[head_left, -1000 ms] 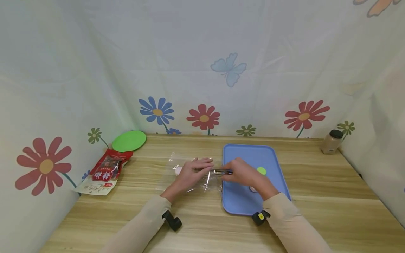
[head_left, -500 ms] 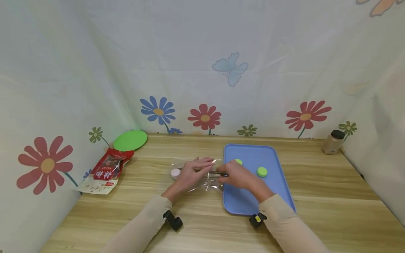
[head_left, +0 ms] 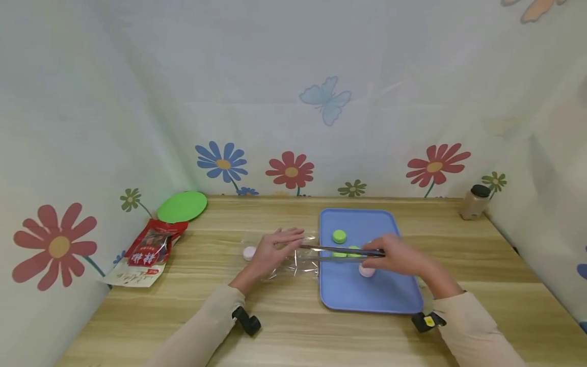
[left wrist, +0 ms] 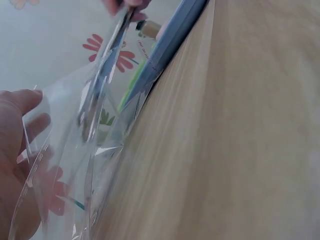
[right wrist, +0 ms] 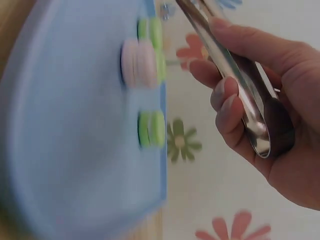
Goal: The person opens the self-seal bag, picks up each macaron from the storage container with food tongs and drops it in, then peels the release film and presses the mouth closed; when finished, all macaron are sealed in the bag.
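In my right hand (head_left: pixel 396 255) I grip metal tongs (head_left: pixel 339 250) near their closed end. The tongs reach left across the blue tray (head_left: pixel 390 295), their tips within the clear plastic bag (left wrist: pixel 102 145). My left hand (head_left: pixel 275 250) holds the bag, with bent fingers at its edge in the left wrist view. A pink macaron (head_left: pixel 249 253) lies at the bag's left end, left of that hand. On the tray sit a pink macaron (head_left: pixel 367 270) and green macarons (head_left: pixel 339 236). Whether anything sits between the tong tips is hidden by the shiny plastic.
At the left are a red snack packet (head_left: pixel 153 244) and, behind it, a green plate (head_left: pixel 182 206). A jar with a dark lid (head_left: pixel 475 202) stands at the back right. Flower-printed cloth (head_left: pixel 257 92) hangs behind the wooden table (head_left: pixel 275 331).
My right hand has moved right, drawing back along the tongs' line, so more of the tongs and the tray's macarons show. The left hand has stayed nearly in place.
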A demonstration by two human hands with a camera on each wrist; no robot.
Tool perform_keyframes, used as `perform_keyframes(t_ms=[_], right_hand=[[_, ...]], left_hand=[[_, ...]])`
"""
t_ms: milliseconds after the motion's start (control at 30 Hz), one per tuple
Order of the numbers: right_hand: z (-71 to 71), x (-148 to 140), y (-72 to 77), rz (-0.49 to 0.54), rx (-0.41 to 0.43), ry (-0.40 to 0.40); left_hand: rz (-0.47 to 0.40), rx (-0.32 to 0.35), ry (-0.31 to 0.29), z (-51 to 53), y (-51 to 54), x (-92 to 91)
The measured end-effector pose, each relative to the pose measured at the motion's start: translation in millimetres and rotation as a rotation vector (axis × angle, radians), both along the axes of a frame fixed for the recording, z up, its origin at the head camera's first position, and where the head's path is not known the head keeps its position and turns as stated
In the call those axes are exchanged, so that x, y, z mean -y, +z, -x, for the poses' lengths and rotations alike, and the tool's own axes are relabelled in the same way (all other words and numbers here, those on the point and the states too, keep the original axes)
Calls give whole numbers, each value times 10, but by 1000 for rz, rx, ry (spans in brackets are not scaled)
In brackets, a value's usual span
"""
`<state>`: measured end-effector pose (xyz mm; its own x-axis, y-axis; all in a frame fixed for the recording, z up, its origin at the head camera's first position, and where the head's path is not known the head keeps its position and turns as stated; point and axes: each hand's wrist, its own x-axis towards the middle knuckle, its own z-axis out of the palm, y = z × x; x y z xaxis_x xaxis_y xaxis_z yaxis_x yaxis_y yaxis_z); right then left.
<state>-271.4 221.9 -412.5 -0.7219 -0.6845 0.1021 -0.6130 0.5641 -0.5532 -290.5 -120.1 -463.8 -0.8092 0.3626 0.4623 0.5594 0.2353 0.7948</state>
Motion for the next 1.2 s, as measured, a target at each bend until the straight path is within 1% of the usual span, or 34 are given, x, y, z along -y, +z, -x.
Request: perform_keyframes(t_ms=[133, 200, 267, 333, 400, 500, 600, 700, 900, 1000, 1100, 1133, 1200], right_hand=[[-64, -424, 76, 7, 28, -55], [-86, -615, 123, 6, 23, -108], [-92, -774, 153, 2, -10, -163], [-89, -885, 173, -11, -33, -205], [-80, -954, 175, -31, -48, -227], [-62, -978, 160, -63, -47, -232], [-41, -930, 132, -97, -38, -245], [-13, -862, 93, -124, -30, -262], [45, -809, -17, -117, -11, -265], [62, -813, -48, -112, -9, -271], [71, -816, -63, -110, -14, -274], [73, -816, -64, -110, -16, -274], [76, -818, -66, -102, -15, -274]], left_hand=[[-14, 3, 27, 94, -115, 36], [-17, 10, 36, 108, -136, 47], [-15, 16, 42, 112, -145, 56], [-8, 23, 45, 110, -153, 58], [11, 29, 48, 95, -149, 61], [38, 29, 53, 72, -149, 63], [42, 17, 57, 64, -136, 58], [20, 7, 53, 77, -125, 44], [-11, 13, 27, 94, -133, 32], [-11, 18, 20, 13, -18, 9], [-1, 29, 22, 3, 8, 2], [-2, 28, 21, 5, 6, 3], [-2, 30, 23, 70, -76, 18]])
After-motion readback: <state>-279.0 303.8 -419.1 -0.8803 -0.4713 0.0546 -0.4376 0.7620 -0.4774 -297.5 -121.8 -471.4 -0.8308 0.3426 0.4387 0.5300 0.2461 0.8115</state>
